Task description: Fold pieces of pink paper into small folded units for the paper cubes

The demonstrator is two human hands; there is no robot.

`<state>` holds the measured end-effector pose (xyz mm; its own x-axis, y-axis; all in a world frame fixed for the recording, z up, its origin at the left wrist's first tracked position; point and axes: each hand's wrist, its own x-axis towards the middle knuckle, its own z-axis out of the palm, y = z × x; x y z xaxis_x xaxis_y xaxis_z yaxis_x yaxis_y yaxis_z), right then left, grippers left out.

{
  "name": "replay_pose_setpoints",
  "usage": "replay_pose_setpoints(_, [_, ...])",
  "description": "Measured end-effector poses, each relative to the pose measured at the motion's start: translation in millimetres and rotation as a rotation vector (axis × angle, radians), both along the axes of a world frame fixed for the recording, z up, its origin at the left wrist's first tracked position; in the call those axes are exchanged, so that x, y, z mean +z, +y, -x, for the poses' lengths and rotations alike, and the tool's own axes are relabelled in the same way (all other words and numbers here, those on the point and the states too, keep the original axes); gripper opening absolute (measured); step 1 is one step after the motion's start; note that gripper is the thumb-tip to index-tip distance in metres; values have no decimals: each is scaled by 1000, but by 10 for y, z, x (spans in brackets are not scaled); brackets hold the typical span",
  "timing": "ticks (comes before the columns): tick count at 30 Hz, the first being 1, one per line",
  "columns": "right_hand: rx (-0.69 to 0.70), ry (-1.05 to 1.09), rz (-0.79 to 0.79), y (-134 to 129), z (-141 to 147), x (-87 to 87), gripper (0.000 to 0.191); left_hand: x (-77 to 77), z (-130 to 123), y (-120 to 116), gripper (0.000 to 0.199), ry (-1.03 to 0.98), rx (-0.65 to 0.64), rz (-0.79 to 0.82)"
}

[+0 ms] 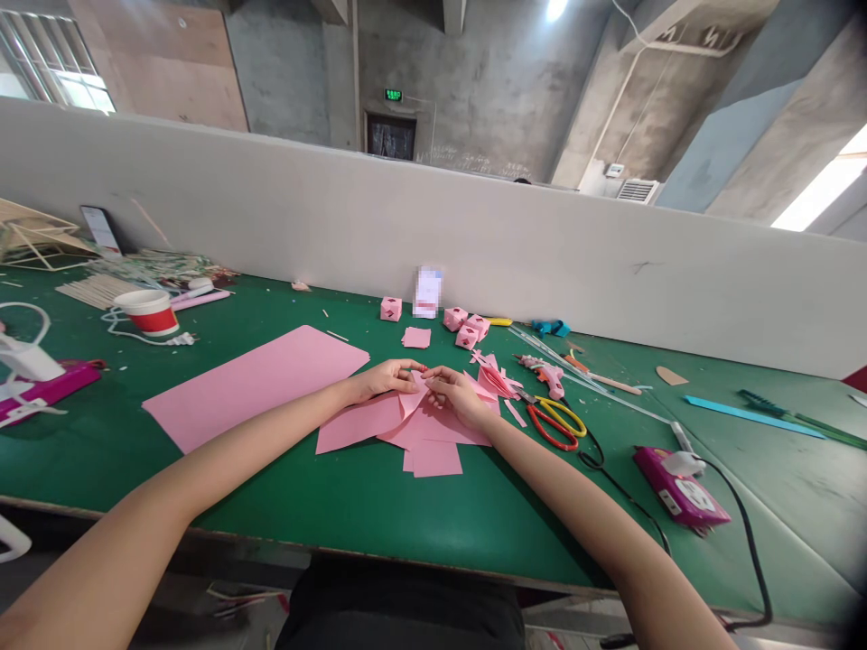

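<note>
The left hand (391, 379) and the right hand (455, 395) pinch one pink paper (414, 390) between them, fingertips nearly meeting; more pink sheets (437, 458) lie under and nearer than the hands on the desk (352, 515); scissors (555, 422) and a glue gun (550, 377) lie right of the right hand; cubes (467, 325) sit beyond both.

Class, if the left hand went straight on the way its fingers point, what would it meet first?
Probably the right hand, which faces the left hand across the pink paper held between them, though their exact depths are hard to judge.
</note>
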<state>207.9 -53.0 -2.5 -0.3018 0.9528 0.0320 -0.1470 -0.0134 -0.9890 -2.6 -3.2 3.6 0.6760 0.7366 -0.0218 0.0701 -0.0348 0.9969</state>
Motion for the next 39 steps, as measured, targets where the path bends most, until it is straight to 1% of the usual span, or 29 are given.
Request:
replay_pose_setpoints(9, [12, 13, -6, -5, -5, -18, 26, 49, -11, -43, 60, -9, 8, 17])
replay_pose_setpoints(20, [-10, -48, -18, -24, 0, 16, 21, 32, -9, -25, 60, -4, -10, 24])
replay_pose_setpoints(26, [-13, -70, -28, -15, -7, 11, 28, 30, -9, -16, 60, 0, -37, 17])
replay_pose_setpoints(31, [-20, -77, -49, 16, 5, -24, 27, -11, -7, 17, 60, -9, -16, 13])
replay_pose_setpoints(36, [-8, -97, -79, 27, 19, -46, 37, -26, 0, 22, 58, -21, -8, 4])
replay_pose_setpoints(39, [-1, -106, -87, 21, 17, -39, 39, -21, 4, 14, 58, -16, -15, 0])
